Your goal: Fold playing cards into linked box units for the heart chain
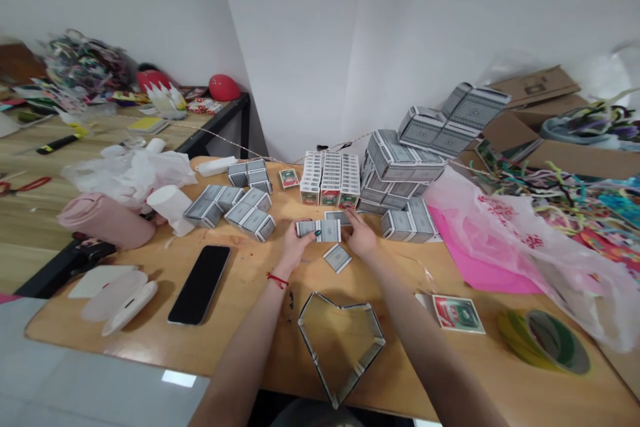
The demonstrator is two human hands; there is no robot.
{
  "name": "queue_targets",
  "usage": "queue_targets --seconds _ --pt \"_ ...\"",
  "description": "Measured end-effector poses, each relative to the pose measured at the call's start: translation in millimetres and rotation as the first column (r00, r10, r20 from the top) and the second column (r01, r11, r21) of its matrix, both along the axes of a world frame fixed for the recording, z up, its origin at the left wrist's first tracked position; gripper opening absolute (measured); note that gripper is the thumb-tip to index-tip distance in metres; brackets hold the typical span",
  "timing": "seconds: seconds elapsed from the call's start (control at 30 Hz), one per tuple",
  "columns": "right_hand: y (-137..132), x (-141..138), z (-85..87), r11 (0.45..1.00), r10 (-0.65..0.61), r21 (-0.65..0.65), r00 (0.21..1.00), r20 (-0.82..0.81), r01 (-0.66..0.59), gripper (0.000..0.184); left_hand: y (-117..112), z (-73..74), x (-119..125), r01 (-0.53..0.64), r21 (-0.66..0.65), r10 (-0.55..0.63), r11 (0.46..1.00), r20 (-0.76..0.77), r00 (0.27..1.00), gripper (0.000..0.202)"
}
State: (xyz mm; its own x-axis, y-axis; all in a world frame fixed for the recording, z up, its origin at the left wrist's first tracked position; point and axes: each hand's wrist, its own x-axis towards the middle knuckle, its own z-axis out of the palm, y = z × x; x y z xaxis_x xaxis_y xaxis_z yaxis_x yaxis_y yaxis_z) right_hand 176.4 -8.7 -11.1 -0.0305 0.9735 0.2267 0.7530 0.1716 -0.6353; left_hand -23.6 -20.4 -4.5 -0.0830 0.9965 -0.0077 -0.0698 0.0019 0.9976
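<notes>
My left hand (299,243), with a red string at its wrist, is closed on a pair of joined grey-patterned playing cards (329,231), the thumb lying across their front. My right hand (361,235) has its fingertips on the right end of another grey playing card (336,215) just behind; its grip is partly hidden. In front of both hands a single square-looking patterned card (337,258) lies flat. Nearer to me, between my forearms, stands a heart-shaped frame (309,335) of folded cards, its point towards me.
Card packs (330,177) stand in rows behind my hands. Grey card-covered blocks (250,213) lie left; more blocks (405,167) are piled unevenly right. A phone (199,285) lies left, green-yellow tape (544,340) and a card pack (459,313) right. A plastic bag (530,240) covers pink paper.
</notes>
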Motion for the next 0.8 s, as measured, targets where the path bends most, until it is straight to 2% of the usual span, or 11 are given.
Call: queue_targets --seconds 0.13,0.27,0.43,0.5,0.6,0.67,0.8 --pt "15.6 4.0 10.1 0.985 0.101 -0.147 0.99 0.101 -0.085 0.045 0.2 1.9 0.8 -0.01 -0.02 0.009 1.0 -0.048 0.999 0.039" --pt "22.3 0.9 17.5 0.962 0.047 -0.273 0.981 0.19 0.007 0.051 0.4 4.5 3.0 -0.034 -0.056 0.033 0.998 -0.026 0.999 0.034" --pt "19.1 -3.2 17.7 0.935 -0.047 -0.331 0.97 0.238 0.127 0.04 1.4 5.4 5.2 -0.084 -0.022 0.083 0.996 -0.043 0.996 0.033" --pt "14.8 -0.5 13.6 0.95 -0.08 -0.287 0.984 0.16 0.124 0.034 2.4 4.5 5.7 -0.107 -0.017 0.107 0.994 -0.021 0.994 0.036" --pt "5.0 6.9 4.6 0.991 -0.035 -0.13 0.991 -0.126 0.019 0.023 4.0 2.4 6.2 -0.123 -0.025 0.123 0.992 0.005 0.992 0.037" --pt "-2.6 11.2 -0.8 0.997 0.0 -0.073 0.942 -0.337 -0.026 0.027 4.8 1.2 6.5 -0.128 -0.028 0.128 0.991 0.002 0.992 0.037" --pt "-14.2 14.0 -5.3 0.992 -0.054 -0.125 0.795 -0.604 -0.028 0.034 5.2 0.6 7.0 -0.134 -0.018 0.134 0.991 0.021 0.991 0.04"
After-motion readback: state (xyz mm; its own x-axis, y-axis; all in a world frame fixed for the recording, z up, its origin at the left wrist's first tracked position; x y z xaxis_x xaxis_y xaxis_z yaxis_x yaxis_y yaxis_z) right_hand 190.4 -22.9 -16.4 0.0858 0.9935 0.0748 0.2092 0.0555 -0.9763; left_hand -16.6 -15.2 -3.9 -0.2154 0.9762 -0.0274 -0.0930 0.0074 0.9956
